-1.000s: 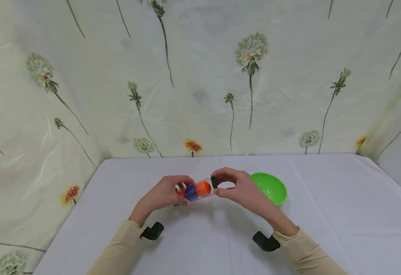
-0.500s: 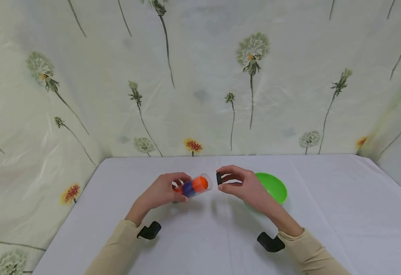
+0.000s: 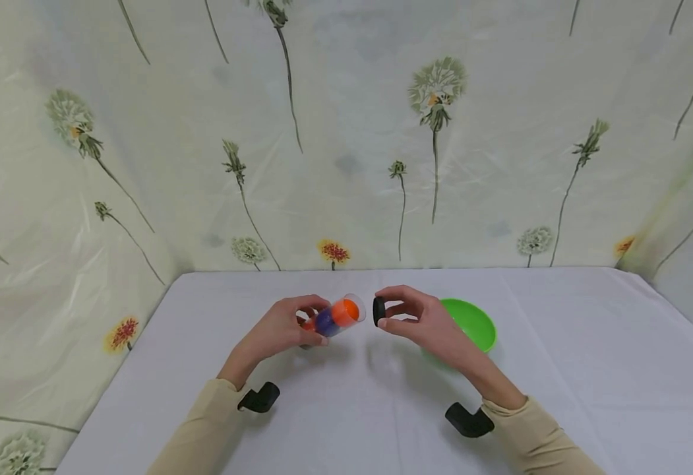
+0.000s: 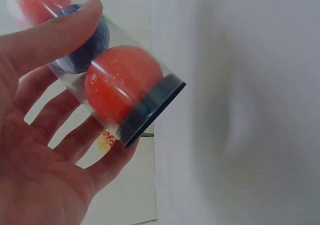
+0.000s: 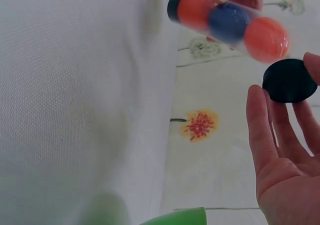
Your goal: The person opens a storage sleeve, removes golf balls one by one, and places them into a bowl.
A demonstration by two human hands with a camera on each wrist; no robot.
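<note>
My left hand (image 3: 287,330) grips a clear plastic tube (image 3: 355,315) above the table, its uncapped end tilted up toward the right. Inside the tube sit two orange balls with a blue ball (image 5: 228,23) between them. A black cap (image 4: 152,110) closes the tube's lower end in the left wrist view. Just right of the tube's mouth, my right hand (image 3: 420,323) pinches a round black lid (image 5: 290,81) between thumb and fingertips. A small gap separates the lid from the tube. Behind the right hand stands a green bowl (image 3: 471,323), partly hidden by that hand and wrist.
A white cloth covers the table (image 3: 589,369). Beyond its back edge hangs a pale curtain (image 3: 346,132) with dandelion prints. Black angled pieces, such as the left one (image 3: 260,398), are fixed at both sleeve cuffs.
The right hand has pulled the black lid off the tube's end and moved slightly right with it. The left hand has shifted a little left and tipped the tube's mouth upward.
</note>
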